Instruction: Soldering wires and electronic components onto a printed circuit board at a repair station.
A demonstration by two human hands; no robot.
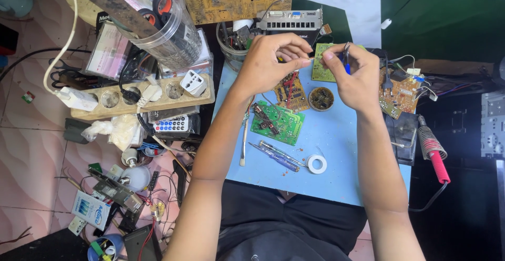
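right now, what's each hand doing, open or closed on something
Left hand: closed, fingertips pinching a thin wire.
Right hand: closed, pinching the wire's other end, with a blue-handled tool in its grip.

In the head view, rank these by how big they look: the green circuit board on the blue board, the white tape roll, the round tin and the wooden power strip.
Largest to smallest:
1. wooden power strip
2. green circuit board
3. round tin
4. white tape roll
The tin and the roll look close in size, so their order is unsure.

white tape roll, screwdriver, wooden power strip
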